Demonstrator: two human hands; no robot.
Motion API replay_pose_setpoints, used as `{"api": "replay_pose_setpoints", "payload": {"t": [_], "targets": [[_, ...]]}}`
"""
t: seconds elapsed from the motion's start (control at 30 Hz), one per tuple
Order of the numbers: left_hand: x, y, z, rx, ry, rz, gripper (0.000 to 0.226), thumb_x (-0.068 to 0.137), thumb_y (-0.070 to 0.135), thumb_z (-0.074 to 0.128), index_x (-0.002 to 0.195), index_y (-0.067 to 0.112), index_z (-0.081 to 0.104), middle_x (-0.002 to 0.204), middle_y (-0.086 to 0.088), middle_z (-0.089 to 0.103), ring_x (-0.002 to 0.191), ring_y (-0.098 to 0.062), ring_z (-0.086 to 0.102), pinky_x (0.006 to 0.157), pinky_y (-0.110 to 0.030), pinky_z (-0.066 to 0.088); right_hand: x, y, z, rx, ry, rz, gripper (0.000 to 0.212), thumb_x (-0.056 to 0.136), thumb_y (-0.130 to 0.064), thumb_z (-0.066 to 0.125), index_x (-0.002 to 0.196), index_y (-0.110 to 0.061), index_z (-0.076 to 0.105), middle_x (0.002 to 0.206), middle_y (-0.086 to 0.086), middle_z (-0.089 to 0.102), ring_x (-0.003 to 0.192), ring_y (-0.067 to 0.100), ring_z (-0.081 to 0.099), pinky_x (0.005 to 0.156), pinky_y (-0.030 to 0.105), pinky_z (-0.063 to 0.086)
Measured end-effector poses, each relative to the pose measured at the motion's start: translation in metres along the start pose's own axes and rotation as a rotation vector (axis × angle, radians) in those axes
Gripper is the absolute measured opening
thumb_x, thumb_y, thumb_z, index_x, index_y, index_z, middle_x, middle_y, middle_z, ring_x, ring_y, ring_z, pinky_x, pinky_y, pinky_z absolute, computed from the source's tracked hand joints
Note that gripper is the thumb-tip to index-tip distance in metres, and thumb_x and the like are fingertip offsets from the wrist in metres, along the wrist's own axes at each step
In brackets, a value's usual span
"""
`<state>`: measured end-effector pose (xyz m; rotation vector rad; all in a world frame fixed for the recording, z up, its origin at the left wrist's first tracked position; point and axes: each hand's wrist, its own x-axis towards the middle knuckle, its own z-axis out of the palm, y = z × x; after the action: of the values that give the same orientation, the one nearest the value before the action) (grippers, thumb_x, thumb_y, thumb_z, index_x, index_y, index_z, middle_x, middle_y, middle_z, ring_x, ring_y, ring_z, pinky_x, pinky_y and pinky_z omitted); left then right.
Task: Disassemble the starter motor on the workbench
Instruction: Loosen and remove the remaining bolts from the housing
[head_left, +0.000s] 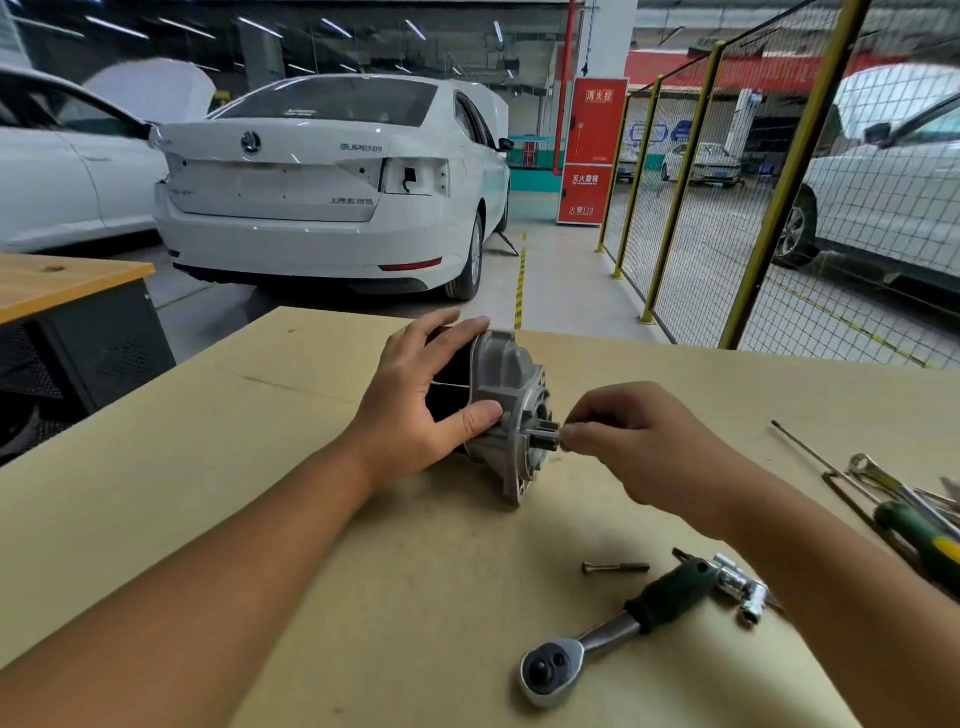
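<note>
Workbench (260, 467) — starter motor (511, 410) between hands, left hand (415, 410) gripping body, right hand (639, 441) pinching shaft (548, 436)

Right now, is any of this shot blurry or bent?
Head view: wide-angle bowing curves the fence and bench edge; the starter, both hands and ratchet are fairly sharp; the far garage is soft, ceiling lights streaked.

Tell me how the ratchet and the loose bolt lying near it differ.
The ratchet is far bigger, with a dark green grip and shiny round head; the bolt is a slim, dull brownish pin. The ratchet lies diagonally, the bolt nearly level. Both rest untouched on the workbench.
</note>
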<state>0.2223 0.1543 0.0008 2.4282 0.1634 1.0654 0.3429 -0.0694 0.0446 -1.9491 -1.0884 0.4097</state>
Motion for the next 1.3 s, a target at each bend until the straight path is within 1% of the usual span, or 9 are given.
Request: {"api": "replay_pose_setpoints", "payload": {"t": [0.23,0.6,0.7,0.83,0.9,1.0,1.07,1.2,1.3], "targets": [[0.005,-0.008,-0.008,-0.001,-0.092,0.056,0.083,0.079,0.044,0.078,0.153,0.029,0.044,0.153,0.002,0.039,0.142,-0.018,0.036,0.121,-0.036,0.029,0.000,-0.005,0.010,0.412,-0.094,0.203,0.020,0.101,-0.011,0.058,0.084,-0.002,0.064,0.054,-0.002,0.025,0.043,0.013,0.018,0.044,0.021,0.019],[0.010,-0.012,-0.010,-0.017,-0.113,0.086,0.077,0.082,0.042,0.078,0.152,0.027,0.048,0.146,0.006,0.043,0.137,-0.017,0.040,0.117,-0.037,0.036,-0.002,-0.011,0.019,0.519,-0.004,0.314,0.017,0.100,-0.011,0.060,0.088,0.000,0.065,0.051,-0.003,0.024,0.041,0.013,0.017,0.044,0.020,0.019],[0.009,-0.009,-0.010,-0.017,-0.112,0.082,0.076,0.082,0.041,0.077,0.151,0.028,0.048,0.146,0.004,0.043,0.137,-0.018,0.041,0.118,-0.040,0.036,-0.002,-0.012,0.019,0.325,0.049,0.201,0.020,0.098,-0.014,0.063,0.080,-0.006,0.066,0.045,-0.004,0.030,0.038,0.014,0.022,0.042,0.022,0.021],[0.010,-0.008,-0.009,-0.023,-0.109,0.099,0.076,0.082,0.040,0.078,0.150,0.026,0.049,0.145,0.001,0.045,0.137,-0.022,0.043,0.117,-0.048,0.037,-0.004,-0.007,0.018,-0.350,0.206,-0.222,0.022,0.097,-0.024,0.061,0.075,-0.021,0.063,0.053,-0.008,0.054,0.046,0.013,0.046,0.042,0.024,0.037],[0.011,-0.008,-0.009,-0.033,-0.111,0.099,0.076,0.082,0.039,0.079,0.150,0.024,0.049,0.145,0.000,0.046,0.138,-0.023,0.043,0.116,-0.050,0.038,-0.008,-0.001,0.018,-0.657,0.227,-0.432,0.022,0.100,-0.024,0.051,0.079,-0.017,0.055,0.057,-0.003,0.050,0.051,0.023,0.046,0.048,0.040,0.044],[0.011,-0.010,-0.009,-0.038,-0.108,0.098,0.076,0.082,0.039,0.079,0.151,0.022,0.049,0.145,-0.002,0.046,0.138,-0.024,0.044,0.115,-0.052,0.038,-0.010,0.000,0.019,-0.798,0.216,-0.536,0.020,0.099,-0.020,0.053,0.080,-0.015,0.050,0.058,0.004,0.047,0.050,0.032,0.042,0.047,0.043,0.044],[0.011,-0.010,-0.009,-0.045,-0.107,0.106,0.077,0.082,0.039,0.079,0.151,0.023,0.050,0.145,-0.001,0.046,0.138,-0.024,0.045,0.115,-0.052,0.039,-0.008,-0.003,0.021,-0.566,0.234,-0.421,0.021,0.097,-0.020,0.060,0.077,-0.017,0.057,0.054,-0.004,0.049,0.048,0.020,0.046,0.047,0.037,0.044],[0.011,-0.010,-0.009,-0.067,-0.101,0.120,0.077,0.081,0.039,0.080,0.150,0.026,0.050,0.144,0.000,0.047,0.138,-0.022,0.046,0.115,-0.050,0.039,0.000,-0.008,0.021,0.576,0.076,0.352,0.017,0.097,-0.011,0.062,0.081,-0.005,0.065,0.050,-0.004,0.028,0.037,0.011,0.020,0.038,0.020,0.020],[0.012,-0.011,-0.010,-0.087,-0.097,0.127,0.077,0.080,0.038,0.082,0.149,0.026,0.051,0.143,0.001,0.048,0.137,-0.019,0.047,0.115,-0.048,0.041,-0.005,-0.013,0.022,0.931,-0.053,0.594,0.017,0.098,-0.012,0.056,0.085,-0.006,0.061,0.050,-0.006,0.020,0.036,0.008,0.013,0.036,0.015,0.016]]}}
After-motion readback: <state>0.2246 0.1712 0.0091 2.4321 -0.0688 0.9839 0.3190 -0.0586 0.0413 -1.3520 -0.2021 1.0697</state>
